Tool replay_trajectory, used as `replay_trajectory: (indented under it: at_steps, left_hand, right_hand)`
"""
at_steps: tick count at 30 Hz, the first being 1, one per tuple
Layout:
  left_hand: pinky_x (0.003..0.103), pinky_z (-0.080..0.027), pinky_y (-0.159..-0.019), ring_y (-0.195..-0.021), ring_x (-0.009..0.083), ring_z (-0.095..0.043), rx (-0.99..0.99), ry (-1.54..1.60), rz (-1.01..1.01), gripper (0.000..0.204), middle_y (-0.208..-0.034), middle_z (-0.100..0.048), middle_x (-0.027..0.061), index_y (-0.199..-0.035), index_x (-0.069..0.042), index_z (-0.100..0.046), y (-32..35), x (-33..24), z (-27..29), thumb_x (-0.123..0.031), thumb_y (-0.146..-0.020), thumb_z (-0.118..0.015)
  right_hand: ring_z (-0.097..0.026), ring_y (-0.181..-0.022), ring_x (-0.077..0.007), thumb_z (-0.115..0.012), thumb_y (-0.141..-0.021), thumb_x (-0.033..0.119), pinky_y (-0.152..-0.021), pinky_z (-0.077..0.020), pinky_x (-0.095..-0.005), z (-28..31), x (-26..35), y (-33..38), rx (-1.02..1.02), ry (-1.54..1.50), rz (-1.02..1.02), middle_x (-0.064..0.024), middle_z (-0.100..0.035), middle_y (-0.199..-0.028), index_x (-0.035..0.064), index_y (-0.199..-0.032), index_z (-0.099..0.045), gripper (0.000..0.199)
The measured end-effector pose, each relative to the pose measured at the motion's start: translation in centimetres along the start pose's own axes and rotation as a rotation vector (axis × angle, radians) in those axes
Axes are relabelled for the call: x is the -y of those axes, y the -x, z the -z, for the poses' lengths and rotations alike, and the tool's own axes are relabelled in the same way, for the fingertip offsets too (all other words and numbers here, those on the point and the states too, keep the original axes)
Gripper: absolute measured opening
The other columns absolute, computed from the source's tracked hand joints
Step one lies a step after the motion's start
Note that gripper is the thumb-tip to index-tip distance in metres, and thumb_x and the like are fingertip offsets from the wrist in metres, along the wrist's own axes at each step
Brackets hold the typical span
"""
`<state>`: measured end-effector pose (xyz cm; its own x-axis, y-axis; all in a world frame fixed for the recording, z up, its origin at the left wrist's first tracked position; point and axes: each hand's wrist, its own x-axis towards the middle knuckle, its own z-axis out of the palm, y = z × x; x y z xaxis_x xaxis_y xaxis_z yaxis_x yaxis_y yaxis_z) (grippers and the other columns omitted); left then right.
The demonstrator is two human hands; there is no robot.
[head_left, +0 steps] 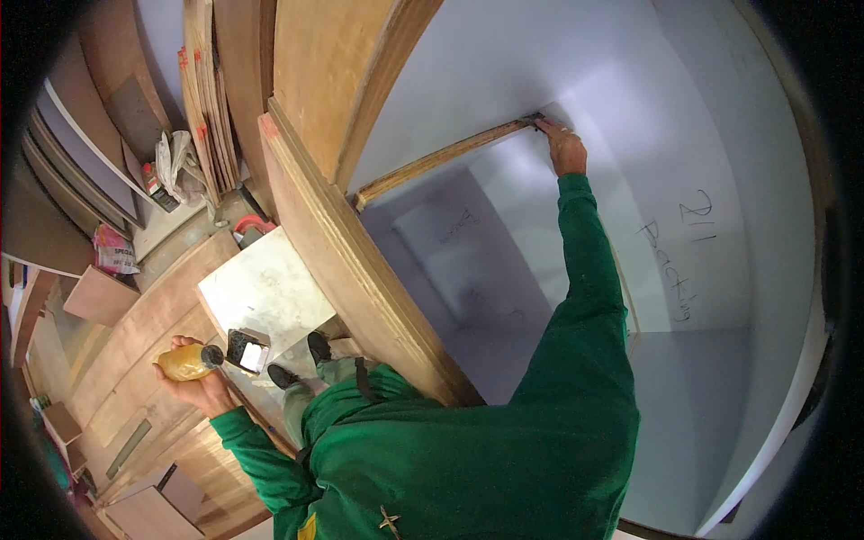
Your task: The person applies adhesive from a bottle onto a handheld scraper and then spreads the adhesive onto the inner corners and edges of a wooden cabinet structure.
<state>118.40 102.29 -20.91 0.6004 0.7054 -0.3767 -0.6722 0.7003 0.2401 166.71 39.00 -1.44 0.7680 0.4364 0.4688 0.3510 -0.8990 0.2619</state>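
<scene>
A wooden strip (441, 160) lies on edge across the inside of a white cabinet (720, 378), running from the plywood side panel (360, 270) up toward the far corner. The right hand (563, 144) reaches out at full arm's length in a green sleeve and rests on the far end of the strip, its fingers (545, 125) pressed down on the wood at the corner; whether they curl round it cannot be told. The left hand (200, 382) hangs low and well apart, outside the cabinet, with its fingers clenched round a yellow bottle (184, 362) that has a dark cap pointing to the right. Just beside the bottle's cap a small dark block (247, 351) with a white face lies on a pale board (270, 288), near the person's dark shoes (301, 360). Handwriting in dark marker shows on the white panels inside the cabinet. Beyond the side panel, plywood sheets (211, 99) lean upright in a stack, with a crumpled plastic bag (180, 166) at their foot and more boards on the floor (153, 306) to the left.
</scene>
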Motion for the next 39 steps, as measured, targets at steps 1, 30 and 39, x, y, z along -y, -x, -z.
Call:
replay_trajectory:
  at_steps: [1,30,39]
  left_hand:
    - [0.042,-0.057,-0.091,-0.100,0.0305,-0.064,-0.011,-0.009,-0.012,0.051,-0.109,-0.064,0.0190,-0.111,0.007,-0.055,0.1,0.0,-0.1,-0.038,-0.091,-0.068]
    - [0.040,-0.058,-0.088,-0.095,0.0314,-0.065,-0.033,-0.048,-0.077,0.047,-0.101,-0.063,0.0204,-0.102,0.010,-0.058,1.0,-1.8,0.1,-0.034,-0.090,-0.071]
    - [0.040,-0.057,-0.090,-0.096,0.0313,-0.065,-0.007,-0.054,-0.066,0.050,-0.104,-0.064,0.0211,-0.106,0.010,-0.057,0.5,-2.1,0.2,-0.036,-0.091,-0.071]
  right_hand:
    - [-0.066,-0.110,-0.0305,-0.049,-0.102,0.020,-0.095,-0.0525,-0.0414,-0.5,0.3,-0.1,-0.021,0.044,0.020,-0.0084,-0.070,-0.123,0.0234,-0.122,-0.071,0.029]
    - [-0.067,-0.104,-0.0304,-0.051,-0.097,0.013,-0.092,-0.0538,-0.0404,0.9,3.7,0.6,-0.011,-0.025,0.066,-0.0068,-0.071,-0.120,0.0241,-0.122,-0.070,0.033]
    - [-0.066,-0.107,-0.0317,-0.054,-0.098,0.010,-0.093,-0.0520,-0.0406,3.3,3.2,2.3,-0.020,-0.142,0.048,-0.0091,-0.071,-0.120,0.0221,-0.121,-0.073,0.032]
